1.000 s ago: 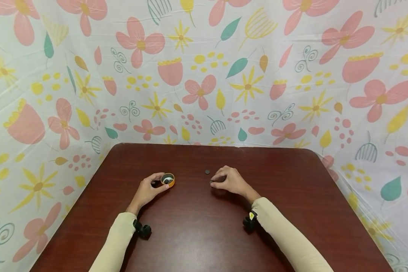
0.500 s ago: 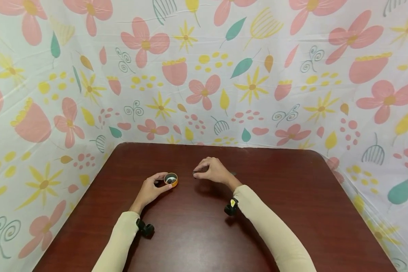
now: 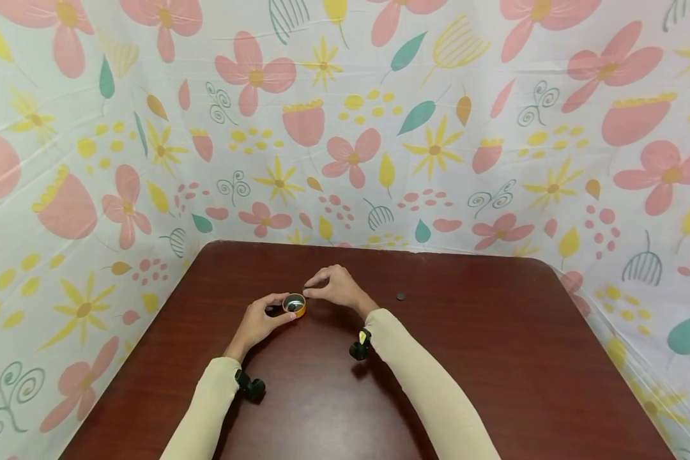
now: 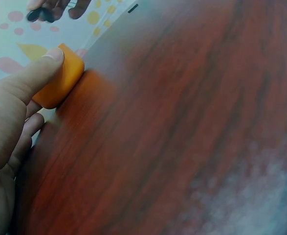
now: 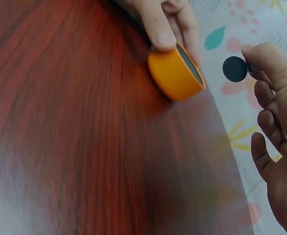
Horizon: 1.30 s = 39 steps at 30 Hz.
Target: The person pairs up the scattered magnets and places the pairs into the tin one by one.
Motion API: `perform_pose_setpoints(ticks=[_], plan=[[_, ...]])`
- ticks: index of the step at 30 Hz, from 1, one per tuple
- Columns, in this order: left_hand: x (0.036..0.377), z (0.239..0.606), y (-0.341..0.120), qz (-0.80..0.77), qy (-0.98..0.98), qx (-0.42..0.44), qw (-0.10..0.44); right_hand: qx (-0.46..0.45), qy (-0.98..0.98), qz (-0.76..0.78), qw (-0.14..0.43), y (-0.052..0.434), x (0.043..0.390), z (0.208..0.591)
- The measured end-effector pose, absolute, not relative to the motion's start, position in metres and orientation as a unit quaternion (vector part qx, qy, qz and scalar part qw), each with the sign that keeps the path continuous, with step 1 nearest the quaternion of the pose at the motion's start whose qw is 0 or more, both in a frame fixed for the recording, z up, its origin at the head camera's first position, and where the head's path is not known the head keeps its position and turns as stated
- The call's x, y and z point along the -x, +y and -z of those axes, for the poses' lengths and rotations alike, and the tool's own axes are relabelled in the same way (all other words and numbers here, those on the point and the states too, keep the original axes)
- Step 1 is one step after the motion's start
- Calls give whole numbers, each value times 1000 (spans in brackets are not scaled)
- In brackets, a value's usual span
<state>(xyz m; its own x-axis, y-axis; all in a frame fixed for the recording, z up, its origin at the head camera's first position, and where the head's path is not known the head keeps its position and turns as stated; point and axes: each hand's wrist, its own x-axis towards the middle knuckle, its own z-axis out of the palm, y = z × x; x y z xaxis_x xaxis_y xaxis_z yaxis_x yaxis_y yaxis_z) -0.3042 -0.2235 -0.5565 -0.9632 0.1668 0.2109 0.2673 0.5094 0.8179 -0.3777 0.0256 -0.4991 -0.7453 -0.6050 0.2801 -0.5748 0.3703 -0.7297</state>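
Observation:
My left hand point(image 3: 259, 324) grips a small round orange tin point(image 3: 294, 313) between thumb and fingers on the table. The tin's mouth faces up; its inside is silvery, with a dark piece point(image 3: 292, 308) at the bottom. Beside the tin's right rim, my right hand point(image 3: 336, 287) pinches a small black disc point(image 5: 235, 69) between thumb and forefinger. A second dark bit shows right at those fingertips in the right wrist view. The left wrist view has the tin point(image 4: 65, 81) under my left thumb, with the right hand's fingers beyond it.
Another dark disc point(image 3: 400, 296) lies flat on the brown wooden table point(image 3: 494, 358), right of my right hand. A floral-patterned cloth point(image 3: 345, 128) hangs behind the table and along its sides. Each wrist wears a small black camera.
My right hand has lifted and moved left with the pinched disc, from near the loose disc to the tin's rim. My left hand keeps holding the tin. The view has shifted slightly.

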Motion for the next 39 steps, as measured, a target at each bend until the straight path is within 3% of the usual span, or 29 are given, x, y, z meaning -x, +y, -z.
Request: perform_pose_setpoints(ticks=[19, 39], plan=[[307, 560, -219, 481, -867, 119, 43, 321, 834, 448, 37, 1, 370, 525], [303, 557, -222, 479, -867, 125, 53, 306, 811, 496, 49, 28, 360, 523]])
